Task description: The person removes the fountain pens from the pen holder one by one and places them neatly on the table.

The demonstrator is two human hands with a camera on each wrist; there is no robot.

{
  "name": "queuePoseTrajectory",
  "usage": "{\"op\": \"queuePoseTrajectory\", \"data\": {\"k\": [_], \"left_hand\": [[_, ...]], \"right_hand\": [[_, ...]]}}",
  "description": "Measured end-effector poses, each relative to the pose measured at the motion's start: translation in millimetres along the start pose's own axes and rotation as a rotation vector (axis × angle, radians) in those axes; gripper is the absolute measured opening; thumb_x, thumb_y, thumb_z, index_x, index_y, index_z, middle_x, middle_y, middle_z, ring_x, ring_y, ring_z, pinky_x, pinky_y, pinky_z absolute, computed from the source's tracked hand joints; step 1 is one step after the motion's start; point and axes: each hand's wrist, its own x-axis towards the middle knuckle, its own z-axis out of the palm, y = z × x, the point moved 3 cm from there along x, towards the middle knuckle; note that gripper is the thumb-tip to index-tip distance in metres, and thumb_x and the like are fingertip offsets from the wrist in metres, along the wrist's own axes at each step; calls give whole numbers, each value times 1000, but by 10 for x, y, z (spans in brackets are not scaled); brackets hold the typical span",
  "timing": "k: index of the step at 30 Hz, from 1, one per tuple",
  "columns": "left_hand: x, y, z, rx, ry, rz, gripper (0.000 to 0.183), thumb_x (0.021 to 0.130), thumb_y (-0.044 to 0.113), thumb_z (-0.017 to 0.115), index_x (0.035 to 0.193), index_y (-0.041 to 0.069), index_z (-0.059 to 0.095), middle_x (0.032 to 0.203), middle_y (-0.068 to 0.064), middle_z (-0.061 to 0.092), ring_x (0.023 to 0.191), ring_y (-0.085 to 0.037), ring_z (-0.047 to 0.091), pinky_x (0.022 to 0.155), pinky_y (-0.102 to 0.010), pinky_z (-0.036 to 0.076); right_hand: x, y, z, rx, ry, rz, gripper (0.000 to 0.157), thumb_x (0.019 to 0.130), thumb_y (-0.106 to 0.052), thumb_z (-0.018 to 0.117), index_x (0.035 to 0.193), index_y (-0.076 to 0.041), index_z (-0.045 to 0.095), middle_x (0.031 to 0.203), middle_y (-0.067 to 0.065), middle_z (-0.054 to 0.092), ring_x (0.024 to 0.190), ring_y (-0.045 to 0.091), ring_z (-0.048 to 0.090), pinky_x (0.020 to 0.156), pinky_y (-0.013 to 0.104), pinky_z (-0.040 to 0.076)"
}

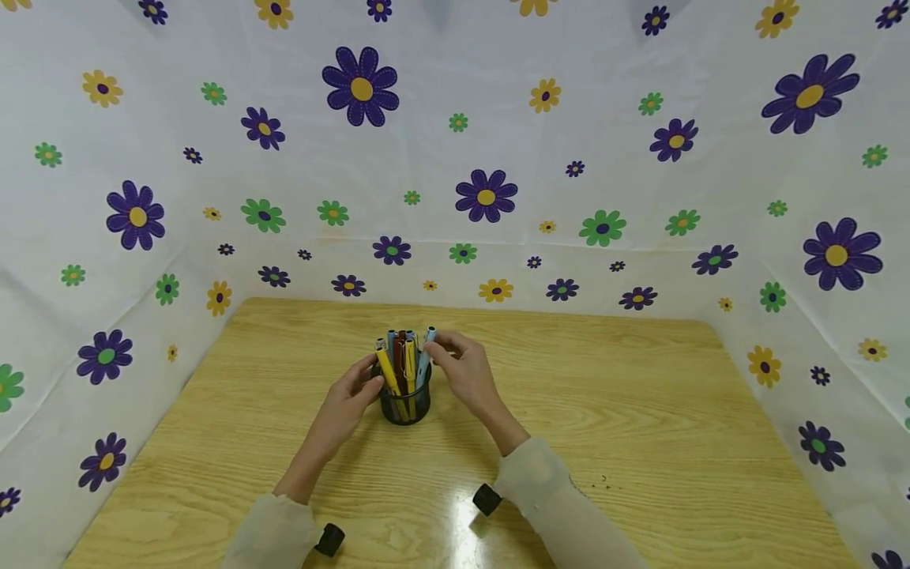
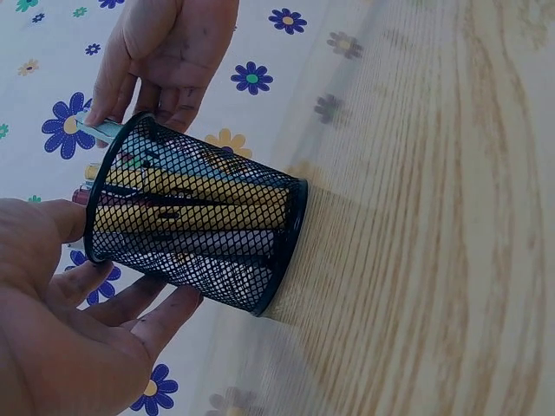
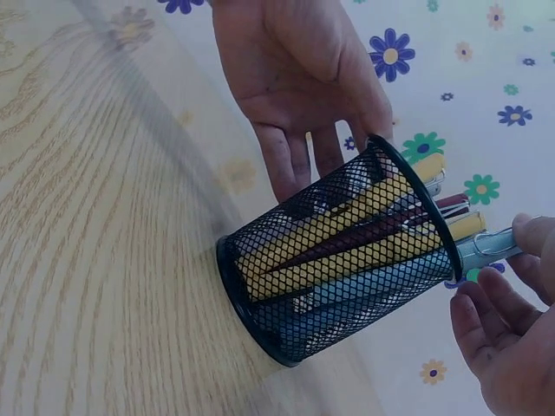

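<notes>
A black mesh pen holder (image 1: 405,409) stands upright on the table, filled with several pens. Its left side is held by my left hand (image 1: 346,403); in the left wrist view the thumb lies at the rim and the fingers reach round the mesh (image 2: 191,217). With thumb and fingers my right hand (image 1: 465,371) pinches the upper end of a light blue pen (image 3: 490,247), whose lower part is still inside the holder. Yellow pens (image 1: 409,359) and a dark red pen (image 1: 399,356) lean beside it. The mesh partly hides their lower ends.
The wood-grain table (image 1: 604,411) extends on all sides of the holder. White cloth with printed flowers (image 1: 426,158) hangs behind and at both sides. Small dark specks (image 1: 604,479) lie on the tabletop at the right.
</notes>
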Motion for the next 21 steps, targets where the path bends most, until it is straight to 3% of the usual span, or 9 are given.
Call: {"op": "queuePoseTrajectory", "data": {"k": [3,10,21], "left_hand": [[-1,-10,1,2,1,2,59,111,26,52,162,6,31,156,-27,42,139,-41,47,110,-50,48],[-3,-10,4,-23,-2,6,59,111,24,53,162,5,31,156,-27,42,140,-41,47,111,-50,47],[6,-27,4,-13,7,0,60,111,26,54,162,6,32,154,-27,44,139,-40,48,110,-49,48]], "right_hand": [[2,-20,-16,14,4,-15,30,103,-24,67,121,0,73,111,11,74,101,30,69,83,33,59],[18,-62,-46,89,5,-63,28,105,-20,66,117,4,72,110,18,72,98,31,69,87,33,61],[33,-98,-113,178,14,-104,23,105,-13,63,119,5,70,113,20,72,97,27,72,89,40,62]]}}
